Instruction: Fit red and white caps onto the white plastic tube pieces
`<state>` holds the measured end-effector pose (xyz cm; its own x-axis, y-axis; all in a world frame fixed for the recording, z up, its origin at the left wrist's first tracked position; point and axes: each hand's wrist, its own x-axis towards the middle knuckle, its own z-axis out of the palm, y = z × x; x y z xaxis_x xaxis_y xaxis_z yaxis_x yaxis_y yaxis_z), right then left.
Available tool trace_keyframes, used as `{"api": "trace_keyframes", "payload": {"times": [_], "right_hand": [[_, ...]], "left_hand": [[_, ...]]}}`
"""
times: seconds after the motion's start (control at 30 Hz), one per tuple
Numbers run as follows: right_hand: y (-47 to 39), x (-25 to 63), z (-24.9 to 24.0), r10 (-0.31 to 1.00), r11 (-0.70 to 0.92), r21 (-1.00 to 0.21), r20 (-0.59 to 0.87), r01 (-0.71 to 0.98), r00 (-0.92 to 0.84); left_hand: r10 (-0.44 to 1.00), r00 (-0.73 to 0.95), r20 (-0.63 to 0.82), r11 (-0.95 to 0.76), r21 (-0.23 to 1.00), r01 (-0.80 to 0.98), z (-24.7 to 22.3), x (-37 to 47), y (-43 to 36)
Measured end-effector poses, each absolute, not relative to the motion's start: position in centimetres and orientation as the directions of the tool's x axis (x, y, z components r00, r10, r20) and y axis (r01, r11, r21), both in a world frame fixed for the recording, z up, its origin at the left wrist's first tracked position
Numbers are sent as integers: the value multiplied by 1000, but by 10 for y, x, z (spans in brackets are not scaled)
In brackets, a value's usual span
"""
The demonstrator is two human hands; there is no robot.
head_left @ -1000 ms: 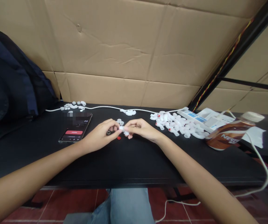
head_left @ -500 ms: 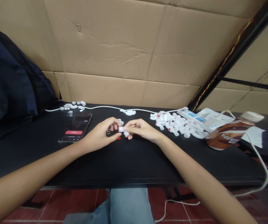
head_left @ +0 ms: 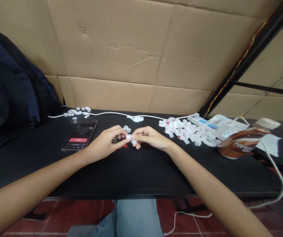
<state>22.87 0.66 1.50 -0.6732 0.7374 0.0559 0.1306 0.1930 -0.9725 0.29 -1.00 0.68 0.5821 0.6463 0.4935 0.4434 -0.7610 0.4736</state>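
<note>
Over the middle of the black table, a small white plastic pipe fitting [head_left: 133,141] is held between both hands. My left hand [head_left: 111,140] pinches its left end with thumb and fingertips. My right hand [head_left: 147,135] grips the body from the right, and its fingers hide part of it. A few loose white rings [head_left: 126,128] lie just behind the fingertips. Below them, a small red ring [head_left: 126,146] rests on the table. Small dark-looking rings [head_left: 114,139] show partly beside my left fingers.
A large pile of white fittings [head_left: 188,130], some with red parts, lies right. A brown bottle [head_left: 245,140] leans beside papers and a white cable. Left are a phone [head_left: 81,135], more white pieces [head_left: 78,112] and a dark backpack [head_left: 13,82]. Cardboard [head_left: 131,52] stands behind the table [head_left: 141,174].
My left thumb and fingers have closed from a looser hold to a pinch on the fitting's left end. My right hand has barely moved.
</note>
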Motion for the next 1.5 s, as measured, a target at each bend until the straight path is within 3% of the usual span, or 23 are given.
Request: {"api": "trace_keyframes", "payload": {"times": [0.57,0.67,0.77,0.87,0.93,1.0,1.2,1.33,1.5], "right_hand": [[7,236,14,625,-3,-999,-29,34,-780],[7,235,15,615,28,-997,-39,71,-787],[9,234,14,671,176,-967,-17,182,-741],[12,238,14,796,439,-810,149,389,-587],[15,246,14,825,561,-561,313,609,-471],[20,257,16,808,553,-319,428,769,-404],[39,302,20,781,250,4,591,968,-204],[44,331,22,792,-50,66,610,997,-1],[41,346,27,840,-301,95,497,949,217]], "left_hand": [[429,720,545,-871,39,490,12,3,-19],[437,721,538,-861,18,509,13,4,-20],[484,711,509,-829,7,559,11,4,-17],[533,699,476,-796,1,606,8,2,-14],[552,697,457,-784,2,620,6,0,-12],[554,712,432,-789,-1,615,6,0,-11],[546,748,378,-814,28,580,7,1,-14],[550,755,358,-818,46,574,7,2,-14],[577,749,327,-801,43,598,8,2,-15]]}}
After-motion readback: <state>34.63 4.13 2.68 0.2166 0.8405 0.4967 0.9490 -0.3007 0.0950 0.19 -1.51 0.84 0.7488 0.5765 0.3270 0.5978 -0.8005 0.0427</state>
